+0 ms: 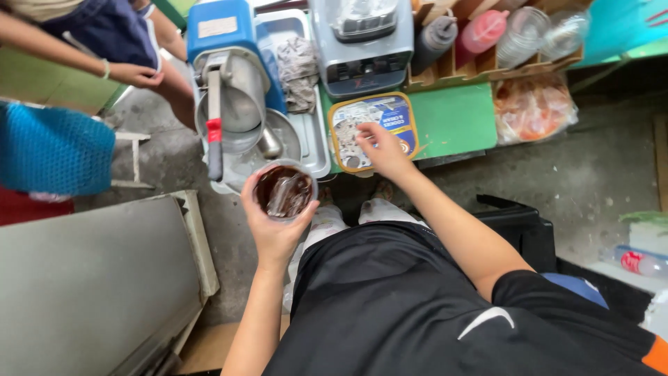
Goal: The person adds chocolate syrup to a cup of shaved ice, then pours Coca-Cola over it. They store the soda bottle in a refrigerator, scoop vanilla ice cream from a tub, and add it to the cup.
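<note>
At far left, another person's hand (136,74) hangs beside a blue mesh bag (52,148), well apart from your own work. Next comes the blue ice shaver (229,76), its metal drum and red-tipped handle standing over a grey tray (316,150) at the edge of the table (456,118).

Just below the shaver, your left hand (273,226) holds a clear plastic cup (284,190) upright, fingers (248,202) wrapped around its wall from underneath; the cup is filled with a dark brown mix and a little ice (the surface glistens). It hovers in front of the tray, off the table, above your lap.

To the right, your right hand (384,150) reaches onto a rectangular ice cream tub (374,129) with a yellow rim, which lies flat on the green table just in front of a grey blender base (362,52). The fingertips (364,130) are bent down onto the tub's lid, touching it; whether they pinch anything cannot be told.

Farther right, squeeze bottles (459,35) in dark and red stand in a wooden rack beside stacked clear cups (522,31), with a plastic bag (534,108) of orange pieces lying below them on the table.
</note>
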